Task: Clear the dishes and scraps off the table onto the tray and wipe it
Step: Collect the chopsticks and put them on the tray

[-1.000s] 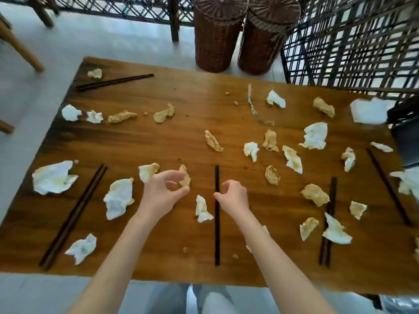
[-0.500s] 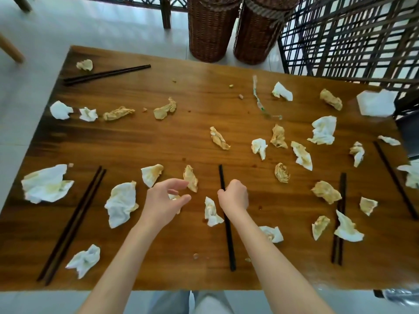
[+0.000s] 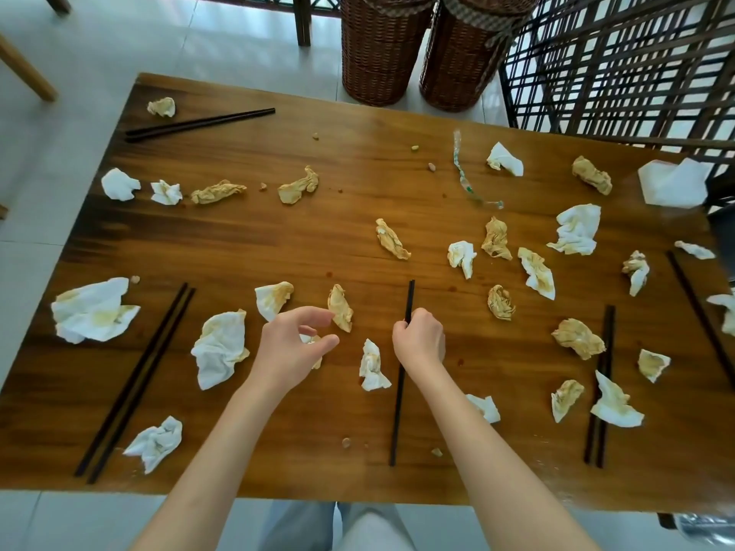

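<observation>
Right hand (image 3: 418,340) is curled round the middle chopstick (image 3: 401,375), a single dark stick lying roughly square to the near edge of the bench (image 3: 358,184), about midway along it. Its far tip shows beyond the knuckles and its longer part runs back toward the near edge. Left hand (image 3: 292,349) hovers just beside it with thumb and forefinger bent toward each other over a small crumpled napkin (image 3: 314,344); whether they already pinch it I cannot tell.

Chopsticks here look thin, stiff and smooth, so I judge them light but apt to roll or slip from a loose hold; taking one near its middle, as the right hand does, should keep it balanced. More dark sticks lie as a pair toward the left near corner (image 3: 135,383), a pair toward the right near corner (image 3: 600,387), a pair at the far left corner (image 3: 199,124) and a single one along the right edge (image 3: 700,316).

Napkins are strewn over most of the bench, some white, many stained tan. They look soft, nearly weightless and already bunched, so any raised fold gives a hold, and several could be gathered in one fist. Greasy ones may cling or smear. Small crumbs (image 3: 346,442) near the near edge seem too fine to pinch and better left to the wipe. No tray is in view.
</observation>
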`<action>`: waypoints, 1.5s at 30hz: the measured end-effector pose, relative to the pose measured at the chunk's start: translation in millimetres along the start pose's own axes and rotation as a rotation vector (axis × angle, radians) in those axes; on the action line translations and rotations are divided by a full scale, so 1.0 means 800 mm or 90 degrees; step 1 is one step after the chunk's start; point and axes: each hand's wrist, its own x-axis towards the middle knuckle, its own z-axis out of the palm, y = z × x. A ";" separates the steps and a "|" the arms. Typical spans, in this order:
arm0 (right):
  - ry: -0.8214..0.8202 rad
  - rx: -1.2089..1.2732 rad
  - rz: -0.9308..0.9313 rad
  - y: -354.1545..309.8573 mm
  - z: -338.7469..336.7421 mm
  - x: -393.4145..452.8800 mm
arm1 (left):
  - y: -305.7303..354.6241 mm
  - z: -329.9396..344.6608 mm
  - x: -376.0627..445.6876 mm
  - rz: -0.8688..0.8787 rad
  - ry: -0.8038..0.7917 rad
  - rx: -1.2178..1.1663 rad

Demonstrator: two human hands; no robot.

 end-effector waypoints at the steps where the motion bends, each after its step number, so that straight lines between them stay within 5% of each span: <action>1: 0.002 0.017 0.004 0.002 -0.001 0.002 | -0.001 0.000 0.000 -0.002 0.001 -0.001; 10: -0.033 0.142 0.034 -0.001 -0.035 0.017 | -0.001 -0.014 -0.017 -0.024 0.040 -0.009; 24: -0.136 0.430 0.020 -0.151 -0.031 -0.058 | -0.065 -0.133 -0.008 -0.050 0.095 0.057; 33: -0.137 0.479 0.112 -0.196 0.057 -0.116 | -0.190 -0.204 -0.031 -0.139 0.038 0.200; 45: -0.114 0.458 0.139 -0.193 0.070 -0.131 | -0.204 -0.199 -0.039 -0.278 0.007 0.338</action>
